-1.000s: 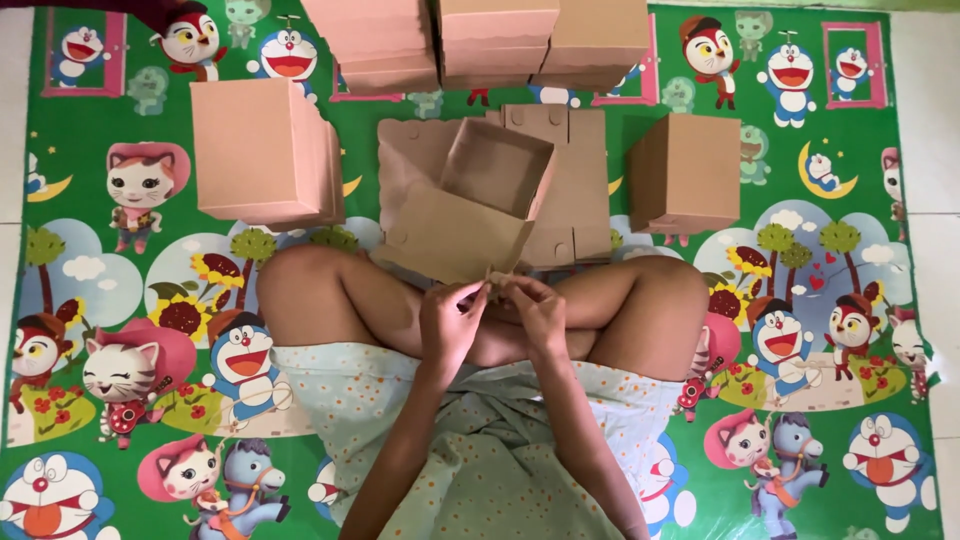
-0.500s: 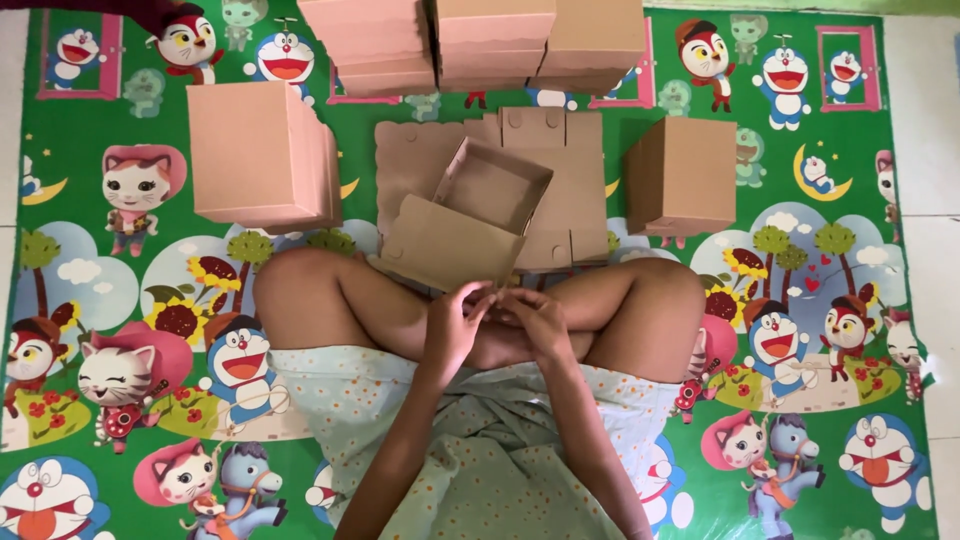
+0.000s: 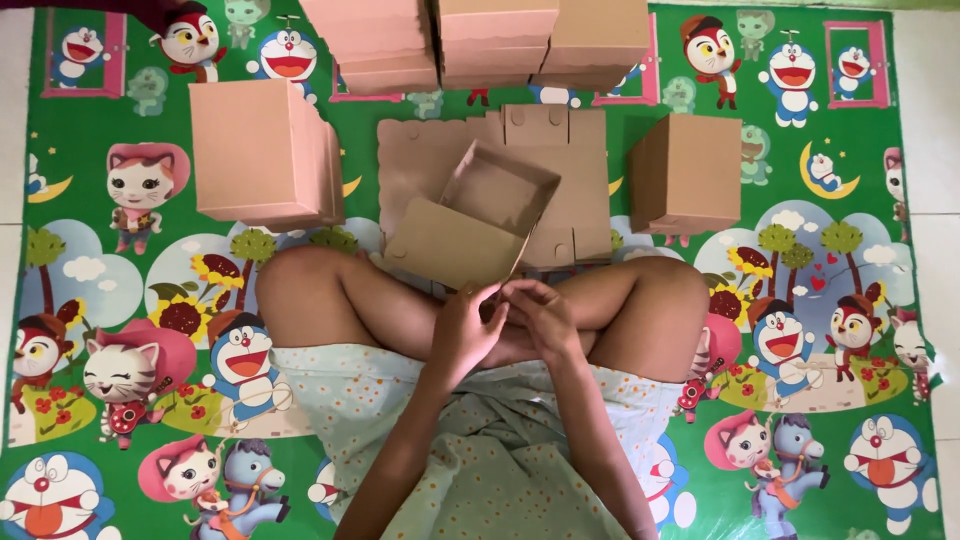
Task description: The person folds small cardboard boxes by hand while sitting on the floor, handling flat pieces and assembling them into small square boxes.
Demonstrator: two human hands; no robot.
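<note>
Both hands meet over the crossed legs: the left hand (image 3: 468,330) and right hand (image 3: 535,318) each keep a narrow grip on the near edge of the half-folded box (image 3: 470,222). It tilts directly beyond them, open side up, over the flat cardboard (image 3: 580,190), finished boxes (image 3: 262,150) farther out.

Matt brown cardboard box (image 3: 470,215) sits over a glossy, smooth plastic play mat (image 3: 120,300).

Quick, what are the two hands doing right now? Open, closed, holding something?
Left hand: closed, pinching the near edge of the half-folded cardboard box.
Right hand: closed, fingers pinching the same box edge.
</note>
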